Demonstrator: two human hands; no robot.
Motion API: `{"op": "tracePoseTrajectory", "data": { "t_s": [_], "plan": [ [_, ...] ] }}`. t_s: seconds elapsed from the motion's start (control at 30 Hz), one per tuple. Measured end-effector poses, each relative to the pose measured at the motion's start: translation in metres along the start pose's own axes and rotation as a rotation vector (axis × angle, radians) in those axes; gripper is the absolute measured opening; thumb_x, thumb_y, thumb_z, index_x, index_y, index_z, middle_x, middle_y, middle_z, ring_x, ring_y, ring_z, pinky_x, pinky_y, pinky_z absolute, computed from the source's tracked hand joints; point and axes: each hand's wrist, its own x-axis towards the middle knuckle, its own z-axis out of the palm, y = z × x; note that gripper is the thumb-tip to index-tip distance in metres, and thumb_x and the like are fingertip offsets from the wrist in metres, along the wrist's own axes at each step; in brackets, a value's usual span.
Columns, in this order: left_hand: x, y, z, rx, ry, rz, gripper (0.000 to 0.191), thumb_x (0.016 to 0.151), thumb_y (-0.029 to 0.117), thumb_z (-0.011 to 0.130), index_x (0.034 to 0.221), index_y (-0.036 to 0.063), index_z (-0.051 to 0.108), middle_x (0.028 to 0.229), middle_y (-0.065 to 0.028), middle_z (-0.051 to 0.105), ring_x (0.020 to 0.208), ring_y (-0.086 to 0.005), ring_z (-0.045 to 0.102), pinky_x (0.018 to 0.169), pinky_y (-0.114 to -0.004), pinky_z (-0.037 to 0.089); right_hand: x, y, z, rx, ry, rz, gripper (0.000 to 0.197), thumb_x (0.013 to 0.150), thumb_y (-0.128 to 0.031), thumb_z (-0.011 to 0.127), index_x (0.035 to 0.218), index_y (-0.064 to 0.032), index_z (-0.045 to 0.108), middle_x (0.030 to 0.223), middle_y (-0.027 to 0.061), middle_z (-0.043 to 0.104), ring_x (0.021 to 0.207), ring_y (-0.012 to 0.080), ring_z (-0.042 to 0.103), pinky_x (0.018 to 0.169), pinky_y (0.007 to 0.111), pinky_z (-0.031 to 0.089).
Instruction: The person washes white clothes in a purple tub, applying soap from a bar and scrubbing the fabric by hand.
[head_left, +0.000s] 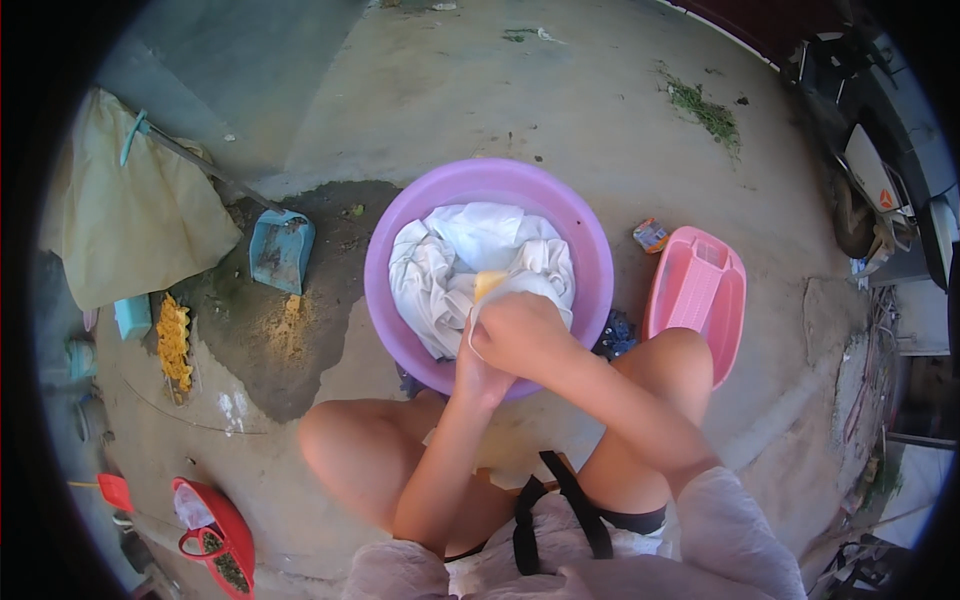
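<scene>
A round purple plastic basin (384, 225) stands on the ground before me, with wet white cloth (424, 259) bunched inside it. Over its near part my two hands meet. My right hand (521, 330) is curled into a fist around a fold of the white cloth. Below and left of it is my left hand (480, 379), its fingers mostly hidden behind the right hand and the cloth, so its grip cannot be made out. A yellow block (489, 283), which looks like a bar of soap, shows just beyond the right hand against the cloth.
To the right lie a pink plastic washboard basin (694, 289) and an orange-and-blue packet (650, 235). A blue dustpan (281, 255) sits on dark ground at the left, near a draped pale cover (142, 217). A red basket (236, 525) stands lower left; a motor scooter (874, 172) is at far right.
</scene>
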Motion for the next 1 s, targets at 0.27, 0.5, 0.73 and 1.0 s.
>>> {"op": "tracePoseTrajectory", "data": {
  "t_s": [0.27, 0.5, 0.73, 1.0],
  "plan": [
    [0.003, 0.03, -0.025, 0.124, 0.273, 0.264, 0.042, 0.087, 0.033, 0.035, 0.12, 0.0066, 0.035, 0.12, -0.0086, 0.041, 0.108, -0.0219, 0.042, 0.089, -0.036, 0.037, 0.023, -0.004, 0.002, 0.025, 0.149, -0.083, 0.021, 0.066, -0.022, 0.05, 0.065, -0.0032, 0.06, 0.066, 0.0146, 0.057, 0.064, 0.0294, 0.057, 0.057, 0.04, 0.044],
    [-0.002, 0.041, -0.036, 0.273, 0.306, 0.367, 0.042, 0.087, 0.032, 0.036, 0.12, 0.0063, 0.036, 0.12, -0.0086, 0.041, 0.108, -0.0219, 0.043, 0.089, -0.036, 0.037, -0.06, 0.056, 0.004, 0.275, 0.378, 0.114, 0.02, 0.066, -0.022, 0.05, 0.065, -0.0041, 0.06, 0.065, 0.0139, 0.057, 0.063, 0.0284, 0.057, 0.056, 0.039, 0.045],
    [-0.002, 0.048, -0.061, 0.401, 0.315, 0.354, 0.042, 0.087, 0.032, 0.037, 0.119, 0.006, 0.037, 0.12, -0.0086, 0.042, 0.108, -0.022, 0.043, 0.089, -0.037, 0.037, -0.237, 0.144, 0.039, 0.087, 0.296, 0.835, 0.019, 0.066, -0.021, 0.051, 0.065, -0.005, 0.06, 0.064, 0.0131, 0.057, 0.062, 0.0275, 0.057, 0.055, 0.038, 0.045],
    [-0.008, 0.064, -0.055, 0.421, 0.291, 0.398, 0.041, 0.086, 0.031, 0.038, 0.119, 0.0057, 0.038, 0.119, -0.0086, 0.042, 0.107, -0.022, 0.043, 0.089, -0.037, 0.037, -0.295, 0.159, 0.06, 0.006, 0.184, 1.072, 0.018, 0.066, -0.021, 0.051, 0.064, -0.006, 0.06, 0.063, 0.0122, 0.057, 0.061, 0.0264, 0.057, 0.054, 0.037, 0.045]
  ]
}}
